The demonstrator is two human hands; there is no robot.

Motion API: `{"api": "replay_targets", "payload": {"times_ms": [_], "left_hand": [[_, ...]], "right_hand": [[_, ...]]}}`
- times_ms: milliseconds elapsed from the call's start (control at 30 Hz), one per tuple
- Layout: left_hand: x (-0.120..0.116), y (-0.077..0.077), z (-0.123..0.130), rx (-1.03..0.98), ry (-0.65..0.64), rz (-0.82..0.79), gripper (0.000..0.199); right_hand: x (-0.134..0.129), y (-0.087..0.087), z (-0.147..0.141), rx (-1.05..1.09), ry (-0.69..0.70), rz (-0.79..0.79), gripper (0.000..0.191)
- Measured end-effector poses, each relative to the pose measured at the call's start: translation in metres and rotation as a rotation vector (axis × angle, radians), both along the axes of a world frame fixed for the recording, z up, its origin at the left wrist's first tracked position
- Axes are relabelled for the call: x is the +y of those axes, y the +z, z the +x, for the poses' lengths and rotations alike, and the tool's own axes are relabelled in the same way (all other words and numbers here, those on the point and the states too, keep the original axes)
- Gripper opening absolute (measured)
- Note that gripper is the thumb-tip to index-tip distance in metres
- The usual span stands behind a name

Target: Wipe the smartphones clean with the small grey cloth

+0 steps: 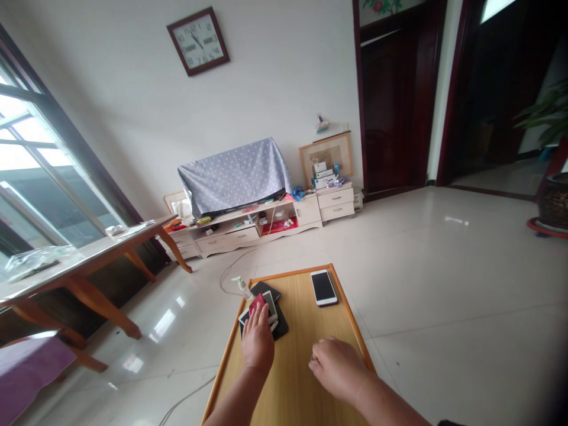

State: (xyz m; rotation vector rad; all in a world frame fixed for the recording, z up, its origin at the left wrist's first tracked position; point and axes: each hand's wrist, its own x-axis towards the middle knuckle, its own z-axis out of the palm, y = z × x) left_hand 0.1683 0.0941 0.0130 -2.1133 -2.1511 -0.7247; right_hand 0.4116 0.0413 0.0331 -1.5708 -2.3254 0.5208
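Two hands, the left hand [257,343] and the right hand [337,370], are apart on the wooden worktop [293,378]. I see the left hand lying flat on a pile of phones [268,313], right by a red thing [256,304]. The right hand is curled up, and I cannot tell if it holds something small. A white phone [323,287] lies near the far edge. A pump bottle [242,288] stands just by the far corner.
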Motion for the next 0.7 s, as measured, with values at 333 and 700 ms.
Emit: {"api": "replay_targets", "payload": {"times_ms": [333,700], "left_hand": [[-0.039,0.036,-0.015,-0.414,-0.111,0.314,0.041],[-0.077,0.008,0.015,-1.45,0.241,-0.046,0.066]], "right_hand": [[-0.003,-0.002,-0.002,0.024,0.017,0.01,0.02],[0.011,-0.008,0.003,0.018,-0.009,-0.084,0.021]]}}
